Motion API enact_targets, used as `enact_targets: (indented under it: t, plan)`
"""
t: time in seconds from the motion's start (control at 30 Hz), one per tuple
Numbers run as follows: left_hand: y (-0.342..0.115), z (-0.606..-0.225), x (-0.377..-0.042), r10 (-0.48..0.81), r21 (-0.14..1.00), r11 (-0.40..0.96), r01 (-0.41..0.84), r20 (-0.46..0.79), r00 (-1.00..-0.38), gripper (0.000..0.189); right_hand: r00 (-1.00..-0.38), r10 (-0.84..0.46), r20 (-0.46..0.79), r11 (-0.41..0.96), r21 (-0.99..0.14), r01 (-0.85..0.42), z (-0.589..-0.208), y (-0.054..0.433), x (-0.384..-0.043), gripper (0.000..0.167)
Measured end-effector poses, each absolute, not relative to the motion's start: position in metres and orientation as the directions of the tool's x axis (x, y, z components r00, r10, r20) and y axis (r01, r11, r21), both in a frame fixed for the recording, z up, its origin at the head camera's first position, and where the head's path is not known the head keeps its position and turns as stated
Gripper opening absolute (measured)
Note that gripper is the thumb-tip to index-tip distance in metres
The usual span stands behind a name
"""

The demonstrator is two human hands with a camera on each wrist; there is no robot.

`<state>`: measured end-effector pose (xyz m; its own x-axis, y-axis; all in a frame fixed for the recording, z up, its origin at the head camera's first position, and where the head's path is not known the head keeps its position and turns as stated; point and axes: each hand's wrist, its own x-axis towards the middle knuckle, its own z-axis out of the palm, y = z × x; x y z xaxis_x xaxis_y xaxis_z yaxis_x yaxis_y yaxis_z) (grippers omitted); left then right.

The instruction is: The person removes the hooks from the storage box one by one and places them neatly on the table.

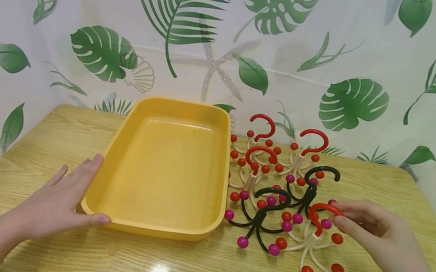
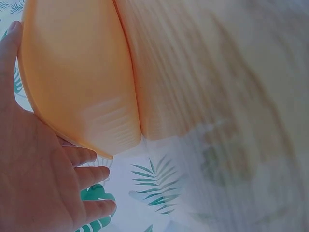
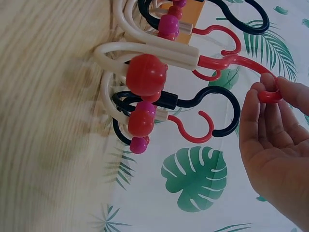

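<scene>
In the head view my right hand (image 1: 378,242) pinches the curved red top of a beige hanging hook (image 1: 314,243) between thumb and fingers. This hook's bent arms spread out below and end in red balls. The right wrist view shows the fingertips at the end of the red curve (image 3: 246,61). My left hand (image 1: 58,200), fingers straight, lies against the left front corner of a yellow plastic tray (image 1: 149,229). Seen from the left wrist, the palm and fingers touch the tray's side (image 2: 77,72).
Right of the tray stand several more hanging hooks, among them a near black one (image 1: 259,218) with magenta balls, a farther black one (image 1: 309,196) and a red-topped beige one (image 1: 253,181). Under everything is a wood-grain table (image 1: 159,271); leaf-patterned cloth (image 1: 195,68) hangs behind.
</scene>
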<state>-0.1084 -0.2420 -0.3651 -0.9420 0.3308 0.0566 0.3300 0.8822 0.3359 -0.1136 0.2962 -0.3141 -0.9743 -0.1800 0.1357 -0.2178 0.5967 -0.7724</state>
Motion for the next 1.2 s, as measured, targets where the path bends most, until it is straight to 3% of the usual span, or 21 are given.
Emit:
enact_targets:
  t: [0.53,1.2]
  plan:
    - [-0.241,-0.367,-0.109,0.331,0.334,0.882,0.332,0.060,-0.942,0.114,-0.972,-0.143,0.189,0.686,-0.689,-0.234,-0.316,0.302,-0.110,0.027]
    - [-0.243,-0.368,-0.109,0.350,0.297,0.885,0.359,0.084,-0.933,0.117,-0.971,-0.139,0.195,0.657,-0.715,-0.237,-0.319,0.317,-0.110,0.034]
